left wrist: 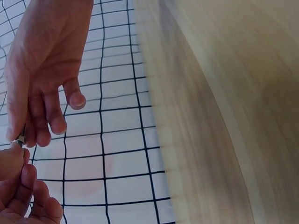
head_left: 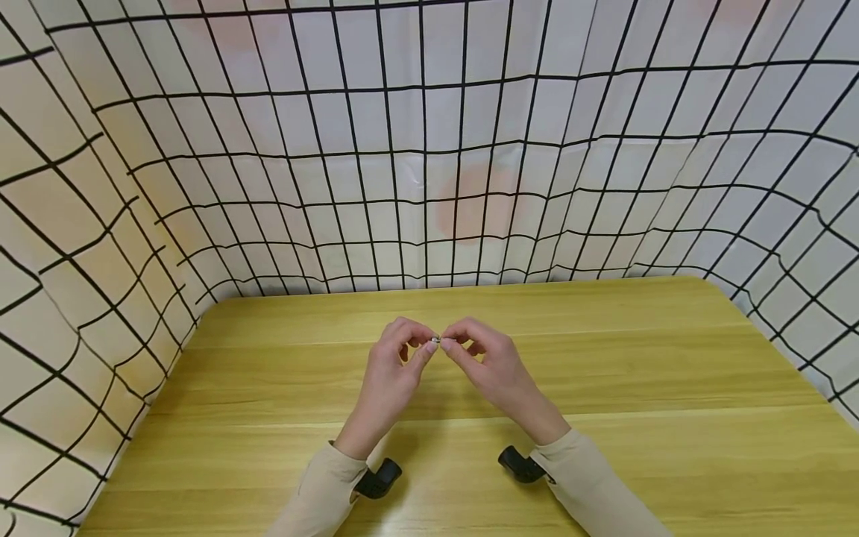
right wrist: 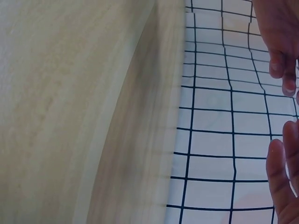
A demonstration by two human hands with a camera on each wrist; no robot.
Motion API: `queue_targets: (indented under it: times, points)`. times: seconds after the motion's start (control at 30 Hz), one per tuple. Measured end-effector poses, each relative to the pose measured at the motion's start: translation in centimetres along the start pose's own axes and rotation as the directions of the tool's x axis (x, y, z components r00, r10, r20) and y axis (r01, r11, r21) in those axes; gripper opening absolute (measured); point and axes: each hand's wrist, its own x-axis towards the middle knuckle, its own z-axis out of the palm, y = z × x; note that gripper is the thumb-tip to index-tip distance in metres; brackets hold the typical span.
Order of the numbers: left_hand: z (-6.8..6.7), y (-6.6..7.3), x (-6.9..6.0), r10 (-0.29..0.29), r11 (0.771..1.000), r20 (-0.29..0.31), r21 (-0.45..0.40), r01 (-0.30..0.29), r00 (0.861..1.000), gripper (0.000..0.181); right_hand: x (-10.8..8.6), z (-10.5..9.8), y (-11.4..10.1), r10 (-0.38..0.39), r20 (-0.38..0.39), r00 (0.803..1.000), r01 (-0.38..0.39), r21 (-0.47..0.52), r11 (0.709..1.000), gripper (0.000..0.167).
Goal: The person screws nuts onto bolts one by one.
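Above the table, both hands meet fingertip to fingertip at a tiny metallic piece [head_left: 435, 339]. My left hand [head_left: 391, 369] pinches it between thumb and index finger from the left. From the opposite side, the thumb and index finger of my right hand [head_left: 495, 367] pinch it as well. The left wrist view shows the piece [left wrist: 20, 139] as silvery and dark, mostly covered by fingertips; its exact kind is too small to make out. In the right wrist view only some fingers of each hand appear at the right edge, and the piece is out of sight.
Below the hands lies a wooden tabletop [head_left: 268, 418]. A black grid net [head_left: 423, 149] hangs before pale sheeting at the back and both sides. Black wrist devices [head_left: 379, 479] stick out from the beige sleeves [head_left: 597, 485].
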Motion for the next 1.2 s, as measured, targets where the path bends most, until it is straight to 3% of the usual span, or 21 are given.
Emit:
queue_targets:
  times: [0.2, 0.3, 0.53, 0.7, 1.2]
  points:
    - [0.05, 0.04, -0.06, -0.003, 1.0, 0.009, -0.005, 0.003, 1.0, 0.004, -0.14, 0.04, -0.22, 0.119, 0.051, 0.992, -0.121, 0.028, 0.992, 0.013]
    - [-0.03, 0.06, 0.01, 0.003, 1.0, 0.001, -0.008, -0.003, 1.0, 0.005, -0.12, -0.01, -0.29, 0.129, 0.052, 0.99, -0.131, 0.037, 0.991, 0.016]
    - [-0.16, 0.0, 0.12, 0.003, 1.0, -0.019, -0.001, -0.003, 1.0, 0.005, 0.01, -0.13, -0.78, 0.024, 0.0, 1.0, -0.024, 0.019, 1.0, 0.028]
    - [-0.22, -0.04, 0.13, 0.004, 1.0, -0.026, -0.005, -0.004, 1.0, 0.006, 0.1, -0.13, -0.61, -0.049, -0.01, 0.999, 0.049, -0.005, 0.999, 0.027]
    - [-0.33, 0.13, 0.21, -0.003, 1.0, -0.02, 0.008, 0.003, 1.0, 0.002, 0.09, 0.09, -0.21, -0.029, -0.005, 1.0, 0.029, -0.048, 0.998, 0.015]
